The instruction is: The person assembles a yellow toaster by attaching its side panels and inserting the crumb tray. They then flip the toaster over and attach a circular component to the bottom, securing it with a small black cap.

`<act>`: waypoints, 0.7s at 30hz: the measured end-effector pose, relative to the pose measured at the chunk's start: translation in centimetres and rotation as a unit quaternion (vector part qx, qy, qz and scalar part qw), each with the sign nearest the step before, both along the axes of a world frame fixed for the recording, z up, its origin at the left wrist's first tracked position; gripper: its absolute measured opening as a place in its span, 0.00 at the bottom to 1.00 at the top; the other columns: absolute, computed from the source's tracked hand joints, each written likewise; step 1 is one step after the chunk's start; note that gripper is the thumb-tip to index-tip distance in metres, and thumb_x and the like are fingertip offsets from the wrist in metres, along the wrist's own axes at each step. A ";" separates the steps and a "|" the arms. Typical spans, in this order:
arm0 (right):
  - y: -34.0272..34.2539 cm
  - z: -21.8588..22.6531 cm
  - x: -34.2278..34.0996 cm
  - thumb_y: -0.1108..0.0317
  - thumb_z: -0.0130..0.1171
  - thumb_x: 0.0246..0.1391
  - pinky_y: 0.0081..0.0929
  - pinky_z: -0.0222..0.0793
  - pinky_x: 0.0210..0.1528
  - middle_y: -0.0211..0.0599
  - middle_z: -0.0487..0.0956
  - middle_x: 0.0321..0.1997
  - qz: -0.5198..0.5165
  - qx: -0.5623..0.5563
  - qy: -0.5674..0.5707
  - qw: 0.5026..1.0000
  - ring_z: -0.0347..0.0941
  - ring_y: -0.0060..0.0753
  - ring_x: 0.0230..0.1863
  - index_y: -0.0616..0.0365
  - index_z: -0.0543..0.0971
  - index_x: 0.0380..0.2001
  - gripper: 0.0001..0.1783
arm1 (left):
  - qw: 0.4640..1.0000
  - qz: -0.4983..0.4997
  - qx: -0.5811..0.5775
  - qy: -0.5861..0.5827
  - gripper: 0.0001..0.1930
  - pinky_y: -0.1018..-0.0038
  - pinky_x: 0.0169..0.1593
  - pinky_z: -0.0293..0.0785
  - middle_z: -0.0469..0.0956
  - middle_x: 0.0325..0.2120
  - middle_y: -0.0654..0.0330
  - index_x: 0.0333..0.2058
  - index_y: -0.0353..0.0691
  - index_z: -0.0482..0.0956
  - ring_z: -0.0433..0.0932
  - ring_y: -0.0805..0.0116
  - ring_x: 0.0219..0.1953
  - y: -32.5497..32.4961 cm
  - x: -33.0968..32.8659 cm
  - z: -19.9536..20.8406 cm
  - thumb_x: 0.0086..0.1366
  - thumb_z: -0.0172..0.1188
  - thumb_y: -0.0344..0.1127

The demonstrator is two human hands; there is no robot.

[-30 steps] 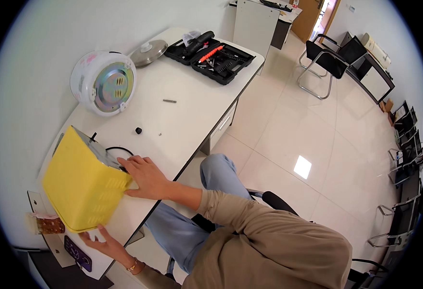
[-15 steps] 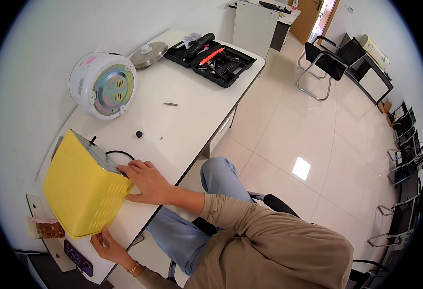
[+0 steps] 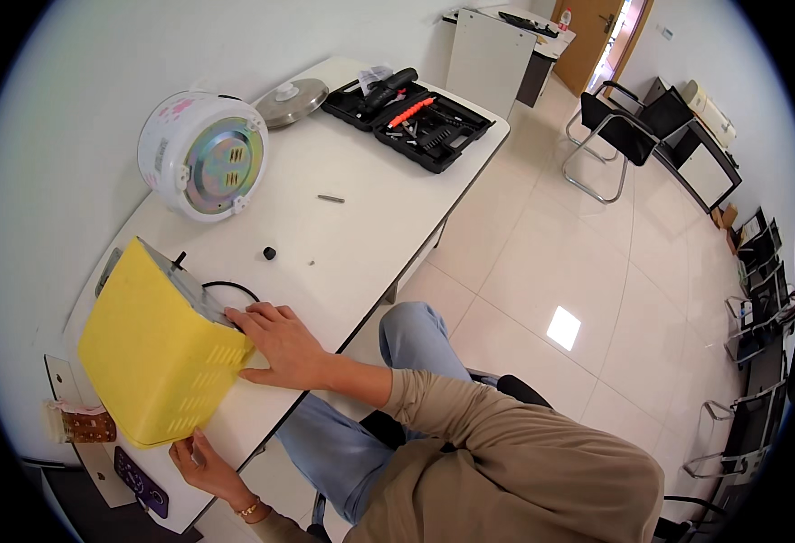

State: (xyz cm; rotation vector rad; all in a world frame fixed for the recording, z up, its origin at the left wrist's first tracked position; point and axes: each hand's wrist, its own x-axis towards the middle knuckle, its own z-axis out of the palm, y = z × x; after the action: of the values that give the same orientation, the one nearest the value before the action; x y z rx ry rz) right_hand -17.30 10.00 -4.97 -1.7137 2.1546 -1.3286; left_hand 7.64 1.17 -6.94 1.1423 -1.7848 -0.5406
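Note:
A yellow box-shaped appliance [image 3: 158, 348] with vent slots and a grey metal face stands tilted at the table's left end. My right hand [image 3: 284, 348] grips its near edge, fingers over the grey face and thumb against the vented side. Below, my left hand [image 3: 200, 466] is closed at the bottom corner; its fingertips are partly hidden behind the housing. A black cable [image 3: 232, 287] comes out beside the grey face. On the table nearby lie a small black knob [image 3: 269, 253], a tiny screw-like piece [image 3: 312, 262] and a thin metal bit [image 3: 331, 198].
A white rice cooker [image 3: 203, 156] lies on its side by the wall, next to a glass lid [image 3: 292, 101]. Beyond is an open black tool case [image 3: 434, 136]. A jar [image 3: 88, 423] and a purple phone [image 3: 141, 482] are near the left end.
The whole view has shifted slightly. Both hands keep their places on the yellow appliance, and the things on the table have not visibly moved.

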 end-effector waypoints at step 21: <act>-0.1 -0.3 0.2 0.52 0.69 0.45 0.42 0.60 0.61 0.47 0.72 0.57 -0.014 -0.014 0.026 0.999 0.64 0.46 0.62 0.66 0.60 0.67 0.51 | 0.998 0.027 -0.044 -0.048 0.39 0.65 0.48 0.70 0.75 0.49 0.51 0.72 0.35 0.53 0.74 0.61 0.51 1.0 -0.8 0.2 0.69 0.63 0.39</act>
State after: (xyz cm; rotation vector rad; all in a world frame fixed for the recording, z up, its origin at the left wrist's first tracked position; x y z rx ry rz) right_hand -17.14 9.91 -5.24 -1.7538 2.2054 -1.3424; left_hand 6.88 2.20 -6.72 1.1672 -1.8356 -0.3771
